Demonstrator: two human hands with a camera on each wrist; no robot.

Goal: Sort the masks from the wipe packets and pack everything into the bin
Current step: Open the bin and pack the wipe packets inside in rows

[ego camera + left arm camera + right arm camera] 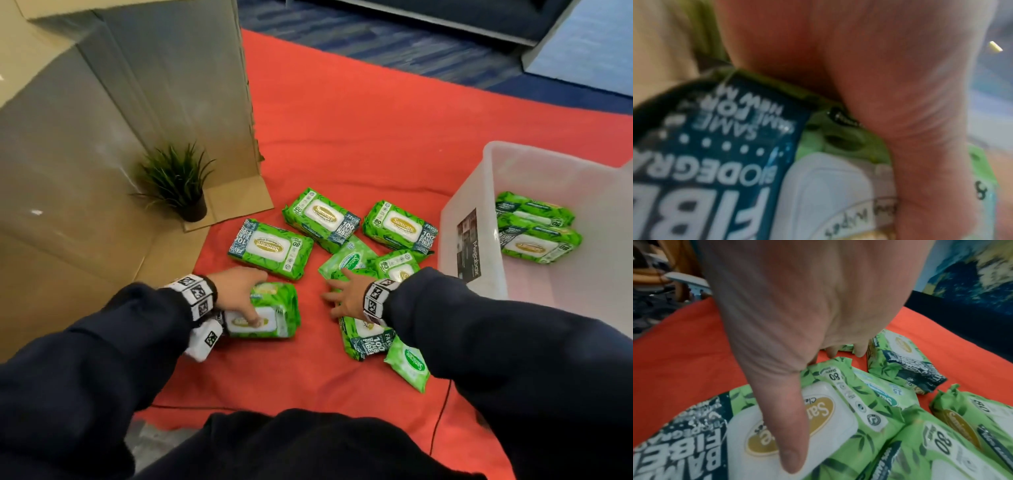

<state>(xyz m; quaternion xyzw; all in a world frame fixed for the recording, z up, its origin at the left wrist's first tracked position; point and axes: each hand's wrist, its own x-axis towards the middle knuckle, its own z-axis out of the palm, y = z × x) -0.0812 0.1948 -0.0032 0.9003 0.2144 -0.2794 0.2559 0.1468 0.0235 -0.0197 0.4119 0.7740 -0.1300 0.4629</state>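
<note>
The left hand [239,291] gripped a wipe packet [270,311] on the red cloth [342,137]; the right hand [346,294] lay spread over another packet [363,337]; each wanted a firm grasp across its width, then a lift into the bin [479,178]; no masks showed.

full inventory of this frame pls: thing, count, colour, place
large wipe packets: six, green with white lids, on the red cloth.
large wipe packets in bin: two, green, stacked at the far end.
small wipe packets: two, pale green, among the pile at right.
bin: one, clear plastic, at right.
potted plant: one, green in a black pot, on the cardboard.
cardboard box: one, tan, at left.
red cloth: one, under everything.
masks: none visible.
left hand: grips the nearest packet.
right hand: open, fingers spread over the pile.
</note>
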